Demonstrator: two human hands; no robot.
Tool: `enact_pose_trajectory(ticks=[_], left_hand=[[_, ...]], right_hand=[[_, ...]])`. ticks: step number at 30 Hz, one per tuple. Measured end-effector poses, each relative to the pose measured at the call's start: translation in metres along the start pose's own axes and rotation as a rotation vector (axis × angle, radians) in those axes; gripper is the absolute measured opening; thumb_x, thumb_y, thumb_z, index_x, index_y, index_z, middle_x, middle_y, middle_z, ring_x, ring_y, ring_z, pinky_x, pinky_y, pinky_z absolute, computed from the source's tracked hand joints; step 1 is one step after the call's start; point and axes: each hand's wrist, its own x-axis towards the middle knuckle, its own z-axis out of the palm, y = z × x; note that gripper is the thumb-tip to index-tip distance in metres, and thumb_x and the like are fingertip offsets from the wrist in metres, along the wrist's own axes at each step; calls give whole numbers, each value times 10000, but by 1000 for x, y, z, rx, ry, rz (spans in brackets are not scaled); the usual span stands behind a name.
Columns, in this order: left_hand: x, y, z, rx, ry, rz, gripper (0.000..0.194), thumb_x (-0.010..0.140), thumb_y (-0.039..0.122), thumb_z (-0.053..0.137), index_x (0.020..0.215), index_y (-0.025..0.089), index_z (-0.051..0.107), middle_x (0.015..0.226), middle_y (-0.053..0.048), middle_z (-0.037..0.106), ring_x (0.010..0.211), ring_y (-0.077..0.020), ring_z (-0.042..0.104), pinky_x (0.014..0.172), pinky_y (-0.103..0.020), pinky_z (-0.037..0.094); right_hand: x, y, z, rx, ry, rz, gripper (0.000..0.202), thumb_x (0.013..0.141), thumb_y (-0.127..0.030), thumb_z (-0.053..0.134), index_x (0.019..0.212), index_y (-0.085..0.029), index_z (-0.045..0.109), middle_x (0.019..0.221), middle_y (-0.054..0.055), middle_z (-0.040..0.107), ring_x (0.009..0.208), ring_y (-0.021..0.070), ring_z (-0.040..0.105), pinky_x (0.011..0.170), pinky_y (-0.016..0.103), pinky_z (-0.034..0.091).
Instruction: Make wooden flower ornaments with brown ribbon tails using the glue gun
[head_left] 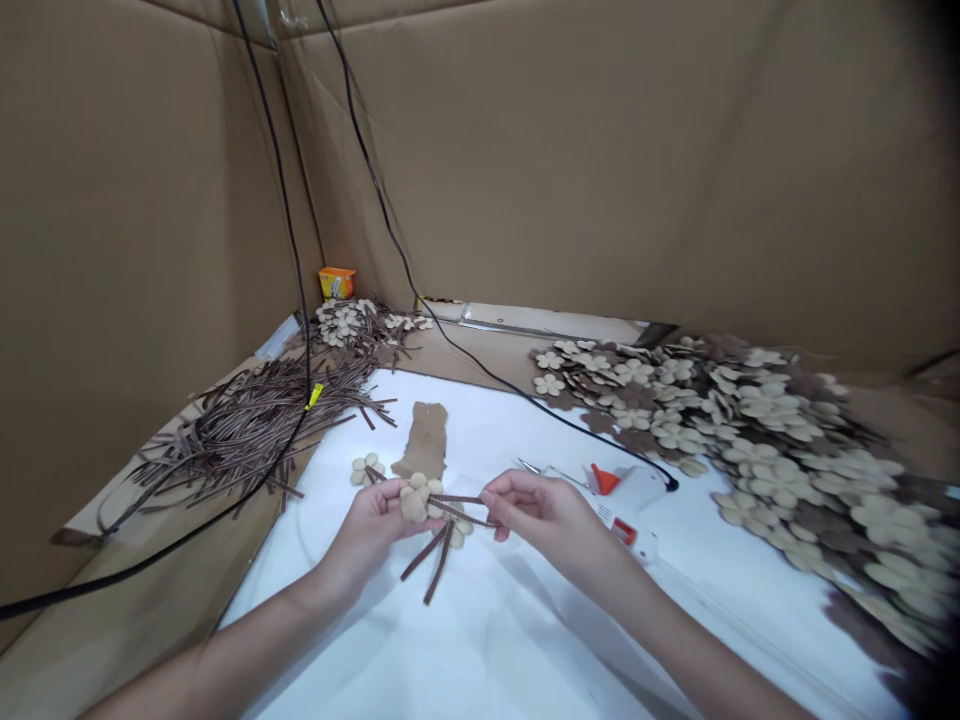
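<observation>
My left hand (375,520) pinches a beige felt flower (420,498) above the white sheet. From that flower two thin brown strips (459,503) run to the right, and the fingers of my right hand (525,505) are closed on their ends. Below and behind it lies another beige flower (459,530), partly hidden, near two brown strips (433,565) that point down. A further flower (367,469) with a brown strip rests just beyond my left hand. A ragged brown piece (426,438) lies flat behind the held flower.
A white glue gun (641,540) with an orange-red part (604,479) lies right of my right hand, near metal tweezers (551,470). Felt flowers (750,430) are heaped at the right, brown strips (247,430) at the left. A black cable (480,365) crosses the sheet's back.
</observation>
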Motion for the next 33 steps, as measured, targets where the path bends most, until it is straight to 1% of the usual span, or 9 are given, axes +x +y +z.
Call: enact_pose_trajectory(ticks=[5,8,12,16,19,24,26,30,33], left_hand=[[0,-1,2,1,43,-27,298,607,297,793,815,111,691,801,-59,693,813,-179,664,823,-304,531],[0,0,5,23,66,-5,276,594,262,799,794,112,681,787,-54,694,771,-168,665,778,-283,543],[0,0,6,96,79,58,232,632,258,772,778,112,667,784,-58,692,730,-161,661,726,-270,551],[1,0,6,126,52,82,234,685,303,727,796,110,656,804,-78,693,767,-200,671,730,-316,560],[0,1,8,132,44,79,244,692,328,717,773,113,636,769,-76,688,743,-216,678,705,-335,567],[-3,-1,9,164,51,91,241,721,347,692,722,121,606,680,-51,667,669,-194,673,644,-303,564],[-3,-2,8,173,49,106,234,732,345,684,728,126,603,687,-46,667,671,-185,672,637,-287,560],[-2,-1,6,184,46,108,252,732,367,683,740,128,602,701,-45,677,650,-164,667,638,-268,558],[-1,3,5,166,62,71,306,682,404,717,744,121,620,672,-43,677,629,-159,664,644,-267,560]], right_hand=[[1,1,-3,-59,14,-16,173,749,-339,547,731,-176,602,635,-6,595,584,126,566,592,239,440],[0,3,-5,-149,34,-39,181,760,-344,537,715,-182,604,627,-2,599,595,136,566,592,249,440],[-2,1,-6,-229,50,-56,195,771,-354,523,708,-188,601,613,-4,600,578,139,564,570,250,431],[-3,-1,-4,-237,51,-68,198,780,-350,512,695,-189,589,606,-10,595,561,132,564,557,243,417],[-2,-3,-2,-248,61,-65,210,787,-358,508,679,-191,575,595,-13,592,567,133,563,560,242,410],[0,0,-1,-195,53,-82,253,803,-395,500,673,-188,566,605,-5,591,604,142,566,589,251,419],[2,3,-2,-147,48,-103,268,817,-425,487,730,-187,573,655,6,605,652,154,585,628,264,436],[3,8,-5,-31,106,-91,327,861,-477,405,994,-210,539,875,35,632,778,175,613,761,330,453],[2,10,-5,14,84,-71,347,870,-499,378,1044,-230,512,974,47,621,913,197,600,868,378,423]])
